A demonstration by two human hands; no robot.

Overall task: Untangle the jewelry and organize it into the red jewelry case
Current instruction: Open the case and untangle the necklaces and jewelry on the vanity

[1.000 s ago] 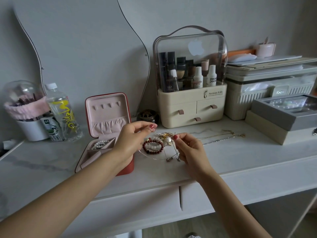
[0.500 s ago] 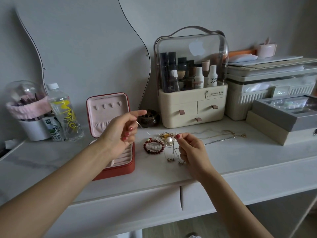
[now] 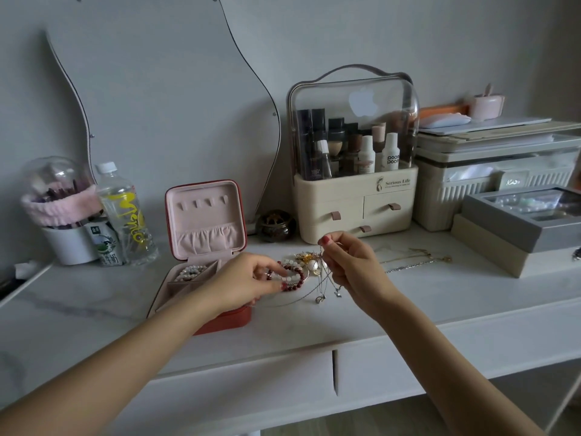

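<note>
My left hand (image 3: pixel 248 283) has come back down from the air onto the red and white bracelets (image 3: pixel 290 273), fingers touching them. My right hand (image 3: pixel 352 265) pinches thin chains (image 3: pixel 323 278), lifted just beside. I should pull slowly so nothing knots. The red jewelry case (image 3: pixel 201 256) sits open under my left wrist.

Both forearms are bare with no sleeves in view, and the fingernails of the left hand (image 3: pixel 243 283) and right hand (image 3: pixel 352 265) are painted dark red.

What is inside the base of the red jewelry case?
A pearl bracelet lies in a rear compartment of the red jewelry case. The left hand covers the base's right side.
</note>
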